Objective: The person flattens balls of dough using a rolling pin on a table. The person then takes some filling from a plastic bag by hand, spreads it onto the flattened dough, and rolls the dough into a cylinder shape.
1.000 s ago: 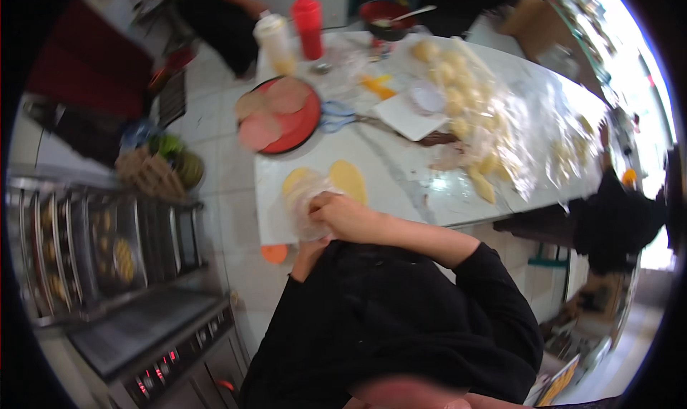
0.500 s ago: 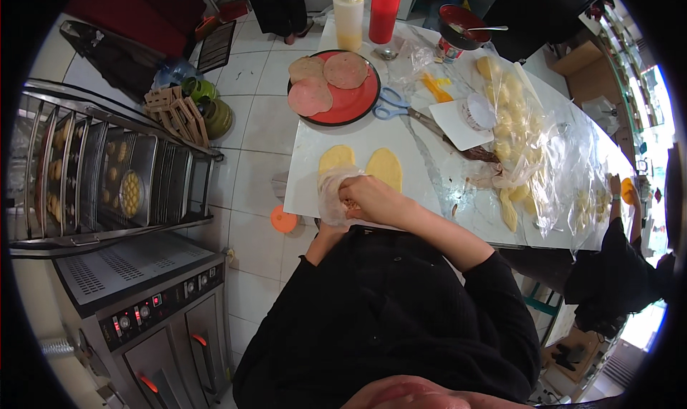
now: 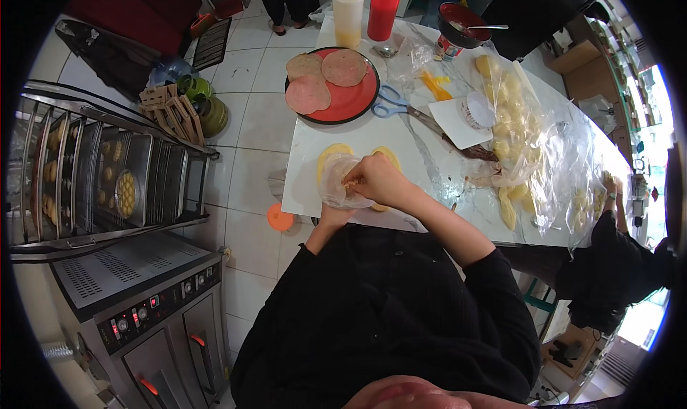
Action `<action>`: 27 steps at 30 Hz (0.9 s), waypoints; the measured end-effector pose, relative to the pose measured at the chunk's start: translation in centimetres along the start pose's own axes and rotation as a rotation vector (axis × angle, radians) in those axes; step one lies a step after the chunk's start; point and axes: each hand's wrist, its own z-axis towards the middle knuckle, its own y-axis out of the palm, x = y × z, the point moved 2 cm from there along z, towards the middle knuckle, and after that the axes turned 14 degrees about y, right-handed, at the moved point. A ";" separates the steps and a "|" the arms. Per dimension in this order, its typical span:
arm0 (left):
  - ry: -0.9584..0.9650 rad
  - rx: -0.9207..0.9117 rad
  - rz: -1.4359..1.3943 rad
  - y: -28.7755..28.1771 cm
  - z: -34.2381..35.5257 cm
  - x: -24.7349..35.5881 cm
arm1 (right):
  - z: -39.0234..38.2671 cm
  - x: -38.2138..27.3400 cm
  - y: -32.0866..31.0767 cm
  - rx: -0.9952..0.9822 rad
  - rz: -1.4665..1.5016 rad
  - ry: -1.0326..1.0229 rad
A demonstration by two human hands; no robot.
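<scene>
A thin clear plastic bag [image 3: 333, 183] rests in my left hand [image 3: 338, 214], whose fingers are mostly hidden beneath it. My right hand [image 3: 386, 180] is at the bag's mouth, fingertips pinched together on some brown shredded filling [image 3: 350, 187]. Two flattened ovals of yellow dough lie on the marble table under my hands. Partly covered by the bag is the left dough oval [image 3: 332, 151]; my right hand hides most of the right dough oval [image 3: 388, 153].
Beyond the dough, a red plate [image 3: 346, 111] holds three round meat slices. Blue scissors [image 3: 391, 103], a white squeeze bottle [image 3: 348, 15] and a red squeeze bottle [image 3: 384, 12] stand or lie nearby. Plastic-covered dough balls [image 3: 509, 115] fill the right side. Another person [image 3: 608, 259] works there.
My right hand has lifted slightly away from me and pulled its pinched fingers up at the bag's mouth. The bag's opening is wider. The other person's arms have shifted over the table.
</scene>
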 end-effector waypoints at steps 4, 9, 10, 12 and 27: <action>0.032 0.006 -0.015 -0.3 -0.2 -1.6 | 0.6 -1.2 -2.5 -0.001 0.000 0.038; 0.082 0.196 0.076 -2.0 -0.5 -3.3 | 0.7 -0.4 -5.4 -0.114 0.357 0.244; 0.080 0.195 0.071 -2.3 -0.6 -3.5 | 0.6 0.2 -5.8 -0.107 0.446 0.289; 0.132 0.242 0.238 -3.2 -1.1 -3.5 | 0.2 1.4 -5.7 -0.115 0.419 0.350; 0.333 0.309 0.257 -5.3 -0.9 -0.4 | -0.7 8.4 0.5 0.148 0.103 0.321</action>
